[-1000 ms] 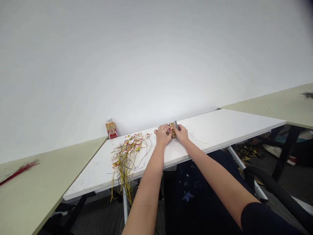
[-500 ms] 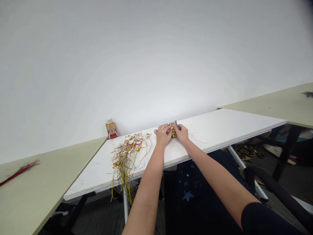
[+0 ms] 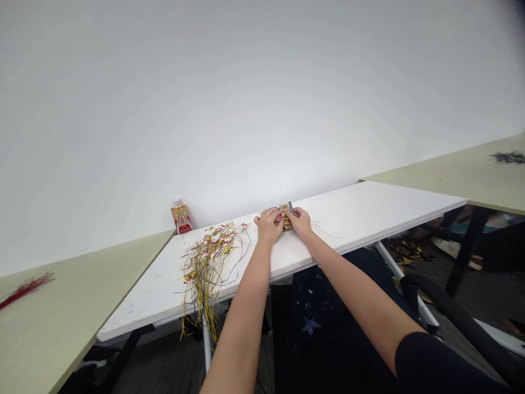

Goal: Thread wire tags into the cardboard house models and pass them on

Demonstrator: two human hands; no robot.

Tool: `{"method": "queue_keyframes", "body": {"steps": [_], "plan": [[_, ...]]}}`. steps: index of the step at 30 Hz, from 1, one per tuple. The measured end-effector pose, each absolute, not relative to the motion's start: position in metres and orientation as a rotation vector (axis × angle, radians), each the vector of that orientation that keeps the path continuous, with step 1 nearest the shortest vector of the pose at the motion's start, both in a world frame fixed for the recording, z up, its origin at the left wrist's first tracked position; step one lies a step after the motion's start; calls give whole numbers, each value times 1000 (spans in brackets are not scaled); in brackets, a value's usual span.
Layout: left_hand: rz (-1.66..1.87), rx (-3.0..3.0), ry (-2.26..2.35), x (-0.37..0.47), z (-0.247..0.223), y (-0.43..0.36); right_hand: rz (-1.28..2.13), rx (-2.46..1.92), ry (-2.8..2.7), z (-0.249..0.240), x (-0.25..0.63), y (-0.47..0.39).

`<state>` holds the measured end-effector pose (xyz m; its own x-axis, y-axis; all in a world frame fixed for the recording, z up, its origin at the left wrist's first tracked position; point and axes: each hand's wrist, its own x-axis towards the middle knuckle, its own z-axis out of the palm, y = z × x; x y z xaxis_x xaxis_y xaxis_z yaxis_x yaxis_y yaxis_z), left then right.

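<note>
Near the back edge of the white table, my left hand point(image 3: 269, 225) and my right hand point(image 3: 301, 220) meet over a flat patterned piece point(image 3: 288, 224) in brown, yellow and red. Fingers of both hands close at the tips around a small yellow and red-striped piece point(image 3: 282, 215) on top of it; its exact kind is too small to make out. A grey strip point(image 3: 291, 207) stands out at the far right edge of the patterned piece. Thin dark wires point(image 3: 328, 229) run out to the right from beneath my right hand.
A heap of yellow and dark wires point(image 3: 207, 268) with small red, white and yellow pieces hangs over the front edge, left of me. A bottle with a red and gold label point(image 3: 181, 218) stands against the wall. Red strands point(image 3: 27, 289) and dark strands point(image 3: 508, 157) lie on side tables.
The whole view has shifted slightly, so everything sits a little further left. Both hands stay at the patterned piece, with only slight finger movement.
</note>
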<state>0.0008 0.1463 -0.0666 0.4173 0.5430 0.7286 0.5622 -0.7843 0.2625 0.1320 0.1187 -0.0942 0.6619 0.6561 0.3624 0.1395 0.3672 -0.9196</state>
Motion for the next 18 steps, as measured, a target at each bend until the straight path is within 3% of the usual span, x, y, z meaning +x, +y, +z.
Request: {"method": "queue_keyframes", "body": {"steps": [18], "plan": [[-1354, -2629, -1030, 0, -65, 145, 391, -1194, -811, -97, 135, 125]]}}
